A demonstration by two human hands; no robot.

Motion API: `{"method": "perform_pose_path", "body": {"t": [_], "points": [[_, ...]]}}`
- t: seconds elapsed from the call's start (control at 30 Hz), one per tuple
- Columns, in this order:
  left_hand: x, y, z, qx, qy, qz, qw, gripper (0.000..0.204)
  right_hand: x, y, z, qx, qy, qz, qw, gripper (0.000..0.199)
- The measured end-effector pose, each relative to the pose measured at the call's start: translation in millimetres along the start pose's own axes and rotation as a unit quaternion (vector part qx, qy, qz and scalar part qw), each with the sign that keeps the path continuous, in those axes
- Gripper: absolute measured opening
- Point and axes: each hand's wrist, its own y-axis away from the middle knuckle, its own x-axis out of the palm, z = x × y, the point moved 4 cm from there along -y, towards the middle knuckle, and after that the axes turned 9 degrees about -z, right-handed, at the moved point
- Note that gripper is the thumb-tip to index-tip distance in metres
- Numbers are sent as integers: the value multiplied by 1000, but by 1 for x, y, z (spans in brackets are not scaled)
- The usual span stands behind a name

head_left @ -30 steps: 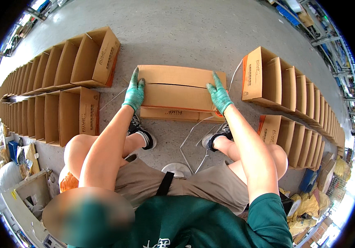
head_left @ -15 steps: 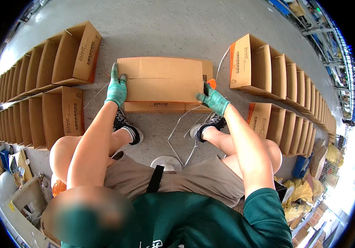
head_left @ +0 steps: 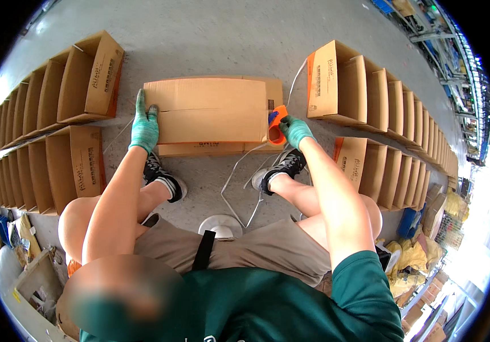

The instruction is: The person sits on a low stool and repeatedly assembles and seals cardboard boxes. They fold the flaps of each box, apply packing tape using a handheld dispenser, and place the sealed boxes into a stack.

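Note:
In front of me lies a brown cardboard box (head_left: 205, 111) with its top flaps folded together along a middle seam. It sits over another piece of brown cardboard (head_left: 202, 149), whose edges stick out beneath it. My left hand (head_left: 145, 126), in a green glove, grips the box's left end, thumb on top and fingers along the side. At the right end, my green-gloved right hand (head_left: 295, 131) is closed on an orange tape dispenser (head_left: 277, 126) with blue on it. The dispenser is upright beside the box's right edge; whether it touches is hard to tell.
Two rows of open cardboard boxes stand at the left (head_left: 94, 82) and two more at the right (head_left: 336, 85). White strapping (head_left: 226, 191) trails over the floor between my feet. A round white base (head_left: 220, 226) is near my lap. Shelving (head_left: 436, 37) lines the far right.
My right hand has come off the box's right edge and taken hold of the orange tape dispenser, now standing higher into view. My left hand keeps its grip. The whole view has shifted slightly.

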Motion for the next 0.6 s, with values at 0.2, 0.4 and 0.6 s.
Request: {"method": "perform_pose_path", "body": {"t": [0.2,0.4,0.6], "points": [[-13,6,12,-20,-24,5,1000,60,68,-9,30,-2,-17,16,1000,56],[-12,9,12,40,11,-25,999,57,136,-30,11,281,-629,-87,719,38],[-9,8,0,7,-8,-3,1000,54,-36,-64,7,-21,-455,-181,872,30]]}}
